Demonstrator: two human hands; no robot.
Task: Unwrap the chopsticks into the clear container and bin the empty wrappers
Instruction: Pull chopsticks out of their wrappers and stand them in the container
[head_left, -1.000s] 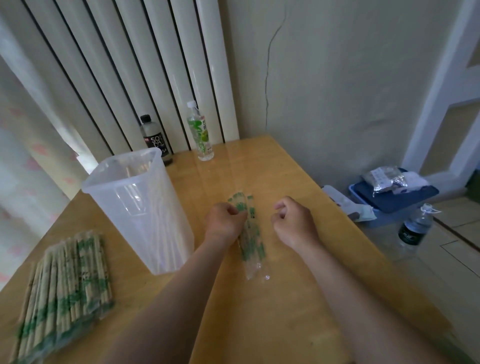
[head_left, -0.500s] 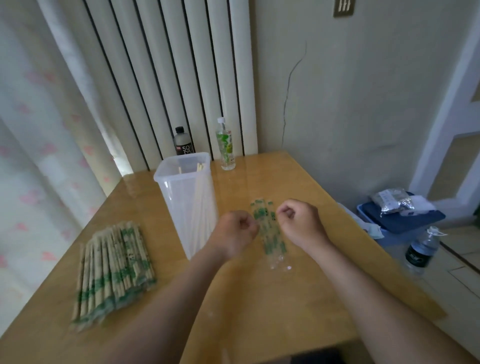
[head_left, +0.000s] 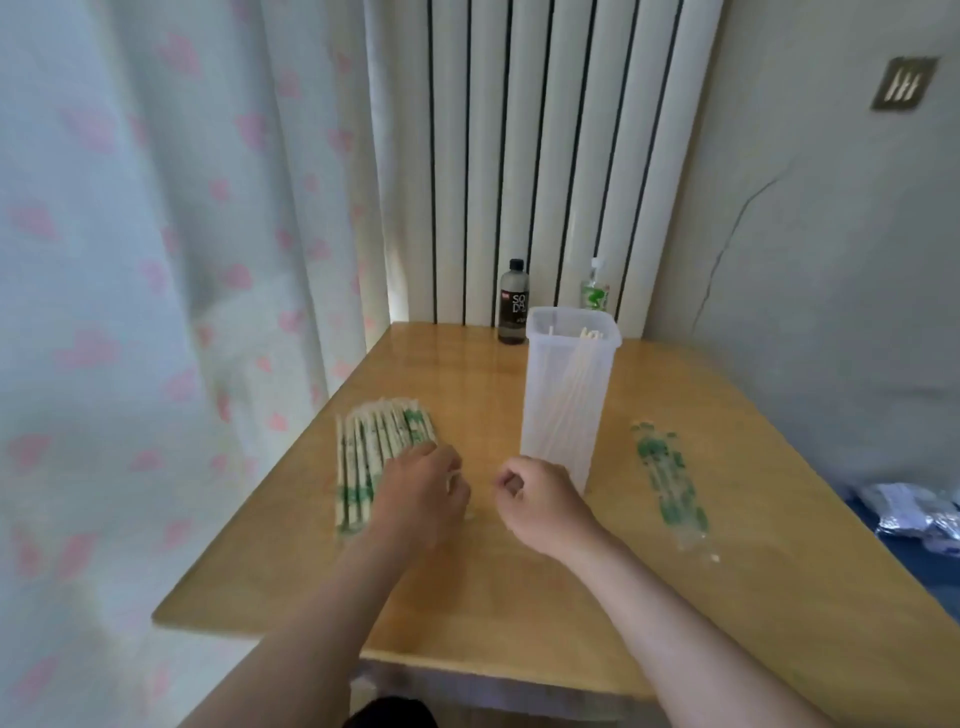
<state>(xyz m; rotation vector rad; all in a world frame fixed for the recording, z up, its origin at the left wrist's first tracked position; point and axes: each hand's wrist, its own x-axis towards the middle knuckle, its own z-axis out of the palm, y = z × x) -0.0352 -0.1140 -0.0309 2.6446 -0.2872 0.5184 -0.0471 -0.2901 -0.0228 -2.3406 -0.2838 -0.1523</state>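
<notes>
Hands were both low over the table (head_left: 779, 467) at this point, so you were between pairs. Your left hand (head_left: 423, 499) sat on the near end of the pile of wrapped chopsticks (head_left: 379, 457), fingers curled down onto it; whether it had actually pinched one was hidden, can't tell. Your right hand (head_left: 540, 501) was a loose fist just in front of the clear container (head_left: 569, 395), seemingly holding nothing. The container already had a few bare sticks leaning inside, and the empty wrappers (head_left: 667, 478) lay flat on its right, not binned yet, no bin in view.

My take on doing this step well: you wanted to slide just one pack off the edge of the pile, not drag the whole fan along. Pinching it near the end, then bringing it to the middle for the right hand to tear, looked like the cleanest way. Also worth clearing those wrappers soon, since thin film slides off a glossy tabletop easily
</notes>
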